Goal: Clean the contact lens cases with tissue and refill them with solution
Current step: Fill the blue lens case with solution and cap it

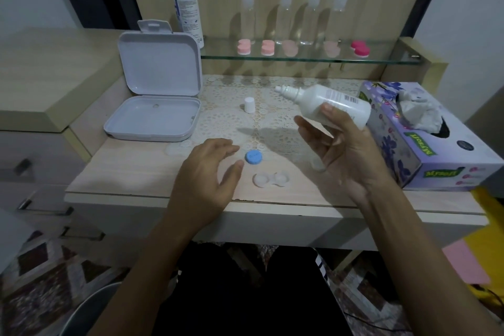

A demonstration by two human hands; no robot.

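Right hand [335, 144] grips white solution bottle [330, 102], uncapped, nozzle tilted left above the counter [131, 172]. Left hand [207, 172] hovers spread, holding nothing, beside blue lid [253, 157]. Clear lens case [271, 179] lies open near the front edge; tissue box [425, 144] at right.

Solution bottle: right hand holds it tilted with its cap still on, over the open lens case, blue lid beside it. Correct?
Not quite. In the head view the right hand holds the solution bottle tilted, but its nozzle is bare: the white cap stands on the table behind. The rest holds: the open lens case sits below, with the blue lid beside it.
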